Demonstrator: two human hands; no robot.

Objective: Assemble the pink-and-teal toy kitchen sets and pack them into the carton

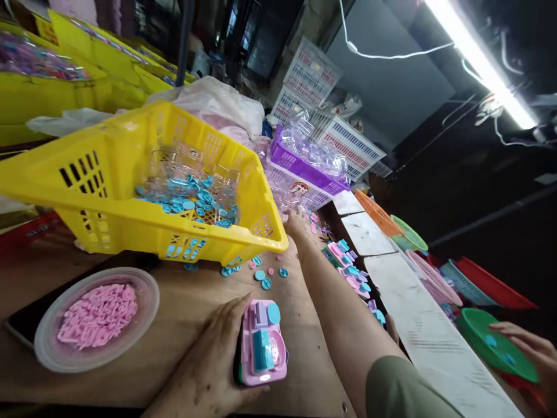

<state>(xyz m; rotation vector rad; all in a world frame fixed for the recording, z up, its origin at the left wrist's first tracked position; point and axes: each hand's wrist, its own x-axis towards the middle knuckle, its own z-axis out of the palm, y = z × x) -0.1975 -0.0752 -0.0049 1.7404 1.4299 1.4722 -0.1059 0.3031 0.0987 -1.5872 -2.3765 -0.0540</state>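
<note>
My left hand point(213, 348) is closed around the left side of a small pink plastic toy set point(264, 342), its tray fitted with teal and lilac parts and a round pink dish. Stretched far forward, my right hand point(296, 222) is by the front right corner of a yellow basket point(209, 235), near clear plastic pieces point(287, 200) and small pink bits. Its fingertips are too small and blurred to read. Loose teal discs point(266, 283) lie between the two hands. Inside the basket are teal pieces point(200, 194) and clear plastic covers point(178, 162).
A tub of pink parts point(150, 302) stands at left. Similar toy sets point(348, 267) line the table's right edge beside a white-topped ledge point(391, 278). Clear covers fill a purple crate point(304, 174) behind. Another person's hand point(528, 348) is by a green basket point(491, 342).
</note>
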